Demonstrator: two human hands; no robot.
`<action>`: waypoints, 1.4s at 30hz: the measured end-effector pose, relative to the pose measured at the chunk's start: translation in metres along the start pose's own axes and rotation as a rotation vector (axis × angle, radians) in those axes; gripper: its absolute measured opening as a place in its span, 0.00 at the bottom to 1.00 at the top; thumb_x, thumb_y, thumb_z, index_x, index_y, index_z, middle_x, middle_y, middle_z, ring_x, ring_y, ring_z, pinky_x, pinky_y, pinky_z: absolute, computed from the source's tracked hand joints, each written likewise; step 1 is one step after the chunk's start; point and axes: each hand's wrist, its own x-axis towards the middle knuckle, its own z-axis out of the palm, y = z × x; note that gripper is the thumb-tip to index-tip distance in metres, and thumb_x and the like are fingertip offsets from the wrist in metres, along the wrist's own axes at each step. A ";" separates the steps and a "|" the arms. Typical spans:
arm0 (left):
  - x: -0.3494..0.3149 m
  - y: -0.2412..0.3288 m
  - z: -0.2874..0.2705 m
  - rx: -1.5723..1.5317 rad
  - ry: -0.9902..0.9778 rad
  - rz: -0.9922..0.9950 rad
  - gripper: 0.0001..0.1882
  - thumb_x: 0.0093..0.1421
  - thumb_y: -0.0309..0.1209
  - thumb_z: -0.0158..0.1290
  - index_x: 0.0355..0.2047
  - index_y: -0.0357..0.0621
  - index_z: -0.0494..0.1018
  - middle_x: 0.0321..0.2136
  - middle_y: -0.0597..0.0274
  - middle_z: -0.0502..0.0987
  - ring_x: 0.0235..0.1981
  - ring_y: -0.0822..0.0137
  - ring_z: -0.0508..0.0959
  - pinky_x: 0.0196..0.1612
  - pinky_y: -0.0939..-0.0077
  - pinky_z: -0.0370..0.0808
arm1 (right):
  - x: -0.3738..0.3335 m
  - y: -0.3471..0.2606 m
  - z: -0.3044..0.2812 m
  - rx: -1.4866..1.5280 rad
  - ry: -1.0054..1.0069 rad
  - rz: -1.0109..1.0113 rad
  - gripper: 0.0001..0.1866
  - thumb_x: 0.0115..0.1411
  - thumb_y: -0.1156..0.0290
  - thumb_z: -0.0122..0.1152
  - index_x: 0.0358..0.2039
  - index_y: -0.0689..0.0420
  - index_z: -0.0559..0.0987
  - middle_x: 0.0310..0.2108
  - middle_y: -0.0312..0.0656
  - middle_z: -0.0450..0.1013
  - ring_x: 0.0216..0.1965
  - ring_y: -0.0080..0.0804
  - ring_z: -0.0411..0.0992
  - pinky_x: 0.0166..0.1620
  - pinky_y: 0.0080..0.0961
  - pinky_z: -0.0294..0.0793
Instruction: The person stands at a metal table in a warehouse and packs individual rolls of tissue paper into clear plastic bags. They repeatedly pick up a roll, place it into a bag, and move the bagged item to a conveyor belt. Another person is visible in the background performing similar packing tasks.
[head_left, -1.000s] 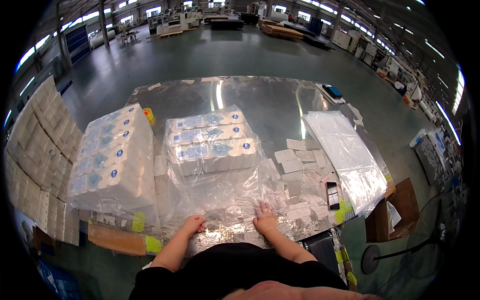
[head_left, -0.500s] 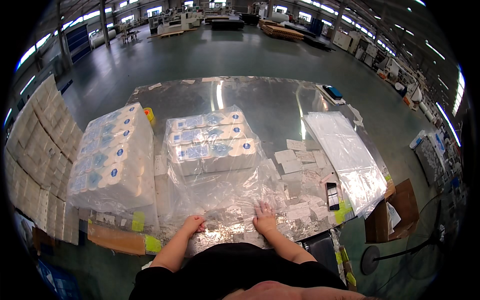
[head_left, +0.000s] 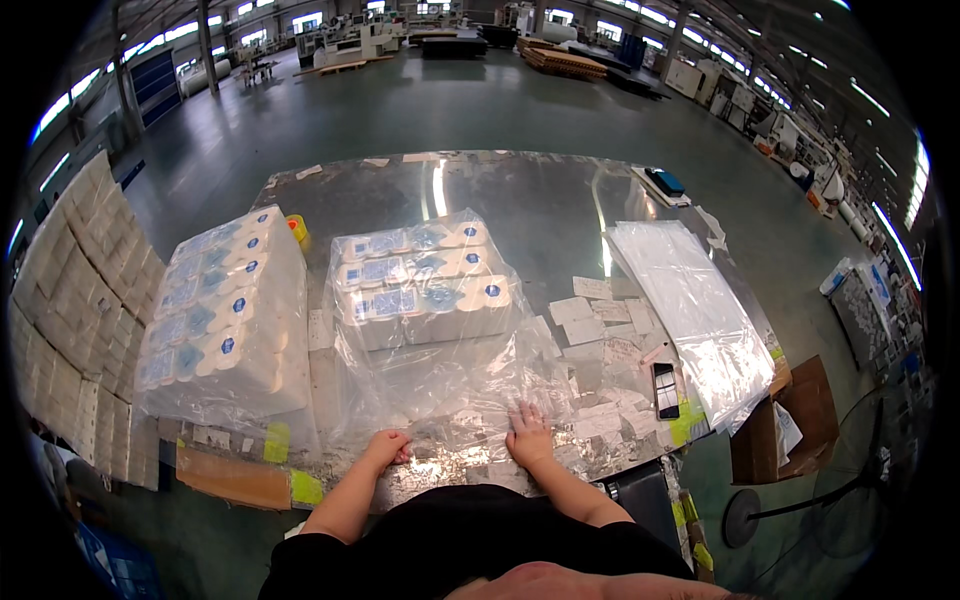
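A clear plastic bag [head_left: 420,385] lies on the table in front of me, its loose end toward me. Inside it are several packs of white paper rolls [head_left: 428,300] with blue labels, at the bag's far end. My left hand [head_left: 388,449] rests by the table's near edge, fingers curled closed, with nothing visible in them. To its right my right hand [head_left: 530,437] lies flat with fingers stretched out, its fingertips on the bag's loose film. On the left stands a fuller bagged bundle of rolls [head_left: 225,320].
A stack of flat clear bags [head_left: 695,310] lies at the table's right. Beside it are a phone [head_left: 665,390] and scattered paper labels [head_left: 605,345]. Yellow tape [head_left: 297,227] sits behind the left bundle. Wrapped packs [head_left: 85,300] rise at far left; a cardboard box [head_left: 805,415] stands right.
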 end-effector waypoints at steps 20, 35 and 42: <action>-0.001 0.001 0.000 0.017 0.004 -0.009 0.10 0.59 0.31 0.51 0.23 0.39 0.71 0.15 0.62 0.73 0.13 0.72 0.73 0.15 0.82 0.67 | 0.000 0.002 0.002 -0.014 -0.023 0.003 0.27 0.51 0.61 0.51 0.54 0.49 0.70 0.60 0.45 0.59 0.62 0.43 0.55 0.63 0.49 0.48; 0.001 0.000 -0.001 0.019 -0.009 -0.004 0.11 0.60 0.31 0.50 0.22 0.40 0.70 0.15 0.61 0.73 0.13 0.73 0.73 0.15 0.82 0.68 | 0.000 0.002 0.004 -0.010 0.002 -0.004 0.26 0.51 0.61 0.51 0.53 0.49 0.71 0.60 0.45 0.60 0.61 0.43 0.56 0.63 0.48 0.48; -0.001 0.003 -0.001 0.032 -0.017 -0.016 0.11 0.60 0.31 0.50 0.22 0.40 0.71 0.15 0.62 0.73 0.13 0.73 0.73 0.16 0.82 0.68 | 0.000 0.000 0.001 -0.007 0.012 -0.010 0.27 0.50 0.61 0.52 0.53 0.49 0.71 0.59 0.45 0.61 0.61 0.43 0.57 0.63 0.48 0.47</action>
